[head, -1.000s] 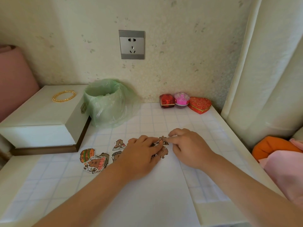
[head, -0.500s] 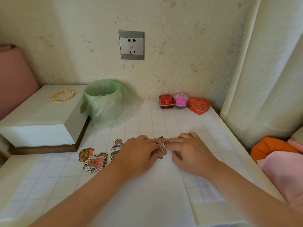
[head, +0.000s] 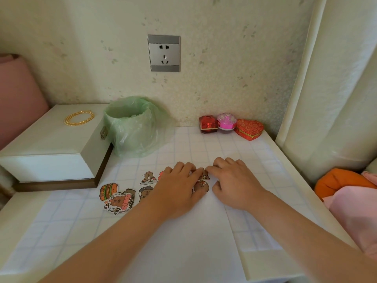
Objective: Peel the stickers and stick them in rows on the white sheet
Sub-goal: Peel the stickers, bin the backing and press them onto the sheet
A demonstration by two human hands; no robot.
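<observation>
Item in hand: small brown cartoon-animal sticker [head: 205,176], lying at the far edge of the white paper sheet [head: 183,242], directly between the two sets of fingertips. It is too small and too covered for its long axis to be read.

Left hand [head: 179,186]: reaching in from the left, fingers lying nearly flat on the sheet, pressing down and grasping nothing that shows. Its thumb is touching a second brown animal sticker [head: 202,186], which is sitting just nearer than the first.

Right hand [head: 234,180]: coming in from the right, forefinger stretched out and touching the first sticker's right edge. The thumb is lying apart on the near side, so the hand is released, not pinching.

Step, as judged: both hands are smoothing the first sticker down onto the sheet.

Stock: loose pile of die-cut stickers [head: 119,201], with a burger-shaped sticker [head: 108,190] at its far left, is lying on the grid-printed table cover [head: 61,221]. Two further animal stickers [head: 148,177] are showing just left of the left hand. Whether these are already stuck cannot be told.

Governing relation: the pile is lying to the left of the left hand and well apart from the right, making the left hand the nearer one for the next fetch. The bare part of the sheet is stretching nearer, toward the person.

Surroundings: green-bagged bin [head: 130,127] and white lidded box [head: 51,144] are standing far left, with red and pink trinket boxes [head: 226,124] far right.
</observation>
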